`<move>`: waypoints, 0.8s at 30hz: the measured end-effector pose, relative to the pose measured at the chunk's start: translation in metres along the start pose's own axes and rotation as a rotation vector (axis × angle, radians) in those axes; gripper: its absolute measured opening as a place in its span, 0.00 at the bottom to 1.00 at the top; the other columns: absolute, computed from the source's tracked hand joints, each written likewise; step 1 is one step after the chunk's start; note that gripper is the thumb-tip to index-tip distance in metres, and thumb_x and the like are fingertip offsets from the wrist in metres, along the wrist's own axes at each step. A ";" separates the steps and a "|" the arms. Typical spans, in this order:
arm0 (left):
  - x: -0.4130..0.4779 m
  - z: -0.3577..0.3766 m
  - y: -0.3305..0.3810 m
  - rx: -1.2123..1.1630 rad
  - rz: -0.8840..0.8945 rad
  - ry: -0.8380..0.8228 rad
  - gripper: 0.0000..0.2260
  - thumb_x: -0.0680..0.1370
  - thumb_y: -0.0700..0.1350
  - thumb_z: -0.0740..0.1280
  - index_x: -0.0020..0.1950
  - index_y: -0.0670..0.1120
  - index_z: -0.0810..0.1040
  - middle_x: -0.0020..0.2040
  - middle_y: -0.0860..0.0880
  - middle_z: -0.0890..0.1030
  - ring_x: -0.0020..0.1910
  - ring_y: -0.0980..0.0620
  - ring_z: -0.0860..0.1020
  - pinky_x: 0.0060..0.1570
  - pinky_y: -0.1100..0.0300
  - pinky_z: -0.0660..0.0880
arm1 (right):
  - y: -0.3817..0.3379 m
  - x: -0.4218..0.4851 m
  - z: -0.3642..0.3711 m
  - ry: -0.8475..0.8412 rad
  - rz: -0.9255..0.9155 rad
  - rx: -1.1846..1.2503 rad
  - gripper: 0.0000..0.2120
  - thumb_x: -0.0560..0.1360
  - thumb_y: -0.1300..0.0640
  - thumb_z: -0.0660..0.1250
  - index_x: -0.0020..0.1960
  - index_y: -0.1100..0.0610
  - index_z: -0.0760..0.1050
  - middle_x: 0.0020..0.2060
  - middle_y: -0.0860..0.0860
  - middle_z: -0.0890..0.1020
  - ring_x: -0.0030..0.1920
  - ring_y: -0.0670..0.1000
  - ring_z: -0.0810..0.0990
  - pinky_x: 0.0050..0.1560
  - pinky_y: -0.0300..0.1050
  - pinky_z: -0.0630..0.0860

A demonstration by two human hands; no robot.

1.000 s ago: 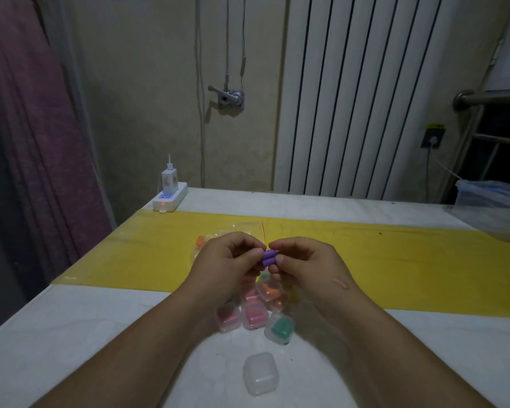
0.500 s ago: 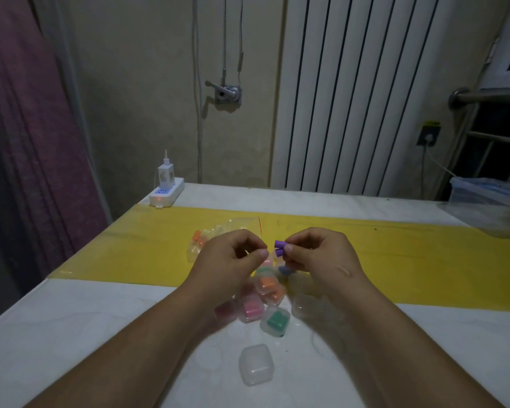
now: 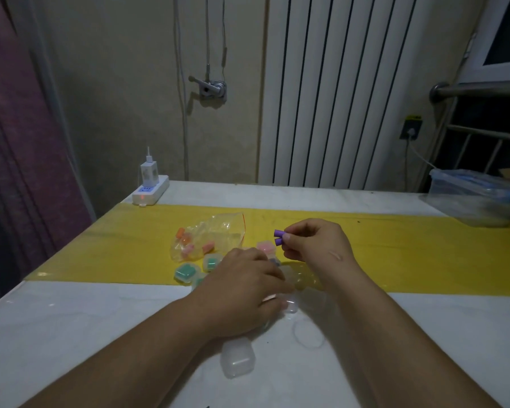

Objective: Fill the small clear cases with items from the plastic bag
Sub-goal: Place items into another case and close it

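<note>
Right hand (image 3: 315,245) raised above the yellow strip (image 3: 409,254) across the table (image 3: 56,334), thumb and fingers pinching two purple plugs (image 3: 278,237) stacked one over the other. Left hand (image 3: 242,293) lies palm-down at the strip's near edge, fingers curled on a clear case (image 3: 289,304); grip unclear. Plastic bag (image 3: 209,240) lies on the strip towards the table's left side, orange and pink pieces inside. Green-filled cases (image 3: 186,272) just in front of it. Closed empty case (image 3: 238,360) nearer the front edge. Power strip (image 3: 150,194) at far left corner.

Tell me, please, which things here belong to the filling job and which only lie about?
Job: purple pieces in right hand; plastic bag; clear cases; left hand.
Lying about: power strip; storage box.
</note>
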State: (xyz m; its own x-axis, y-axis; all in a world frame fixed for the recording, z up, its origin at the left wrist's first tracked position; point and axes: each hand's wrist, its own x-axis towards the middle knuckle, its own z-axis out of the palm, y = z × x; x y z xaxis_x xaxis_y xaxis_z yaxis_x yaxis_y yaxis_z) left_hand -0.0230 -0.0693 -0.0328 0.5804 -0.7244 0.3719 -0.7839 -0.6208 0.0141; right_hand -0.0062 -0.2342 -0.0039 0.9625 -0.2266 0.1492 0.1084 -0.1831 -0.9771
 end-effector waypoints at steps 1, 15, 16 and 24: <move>0.000 -0.001 0.001 -0.008 -0.005 0.005 0.18 0.76 0.60 0.57 0.57 0.57 0.81 0.51 0.59 0.82 0.53 0.54 0.72 0.49 0.57 0.63 | 0.001 0.000 0.001 -0.002 0.000 0.002 0.06 0.73 0.69 0.70 0.39 0.62 0.80 0.31 0.53 0.84 0.32 0.51 0.80 0.43 0.49 0.83; 0.000 -0.014 0.007 -0.212 -0.126 0.055 0.12 0.71 0.57 0.72 0.51 0.56 0.76 0.44 0.59 0.75 0.47 0.59 0.68 0.49 0.71 0.62 | -0.003 -0.001 0.002 0.026 -0.007 0.049 0.06 0.74 0.68 0.69 0.40 0.61 0.78 0.34 0.53 0.85 0.34 0.48 0.82 0.43 0.50 0.82; 0.000 -0.015 0.005 -0.301 -0.173 0.113 0.12 0.70 0.55 0.72 0.50 0.57 0.76 0.43 0.61 0.76 0.47 0.60 0.70 0.47 0.67 0.66 | -0.004 -0.002 0.002 0.031 -0.005 0.052 0.06 0.74 0.68 0.68 0.40 0.61 0.77 0.33 0.52 0.85 0.34 0.47 0.82 0.42 0.49 0.81; -0.007 -0.026 -0.014 -1.015 -0.489 0.359 0.10 0.77 0.44 0.69 0.54 0.59 0.81 0.44 0.49 0.79 0.41 0.51 0.78 0.49 0.45 0.78 | -0.007 -0.007 0.009 0.027 -0.021 -0.010 0.08 0.73 0.70 0.63 0.43 0.58 0.77 0.35 0.54 0.83 0.30 0.52 0.79 0.37 0.49 0.80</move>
State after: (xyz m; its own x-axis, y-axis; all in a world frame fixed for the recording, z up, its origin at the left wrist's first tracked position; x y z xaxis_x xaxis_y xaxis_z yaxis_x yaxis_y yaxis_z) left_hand -0.0220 -0.0482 -0.0115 0.8992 -0.2494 0.3595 -0.4060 -0.1689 0.8981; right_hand -0.0111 -0.2226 0.0005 0.9529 -0.2487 0.1736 0.1255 -0.1977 -0.9722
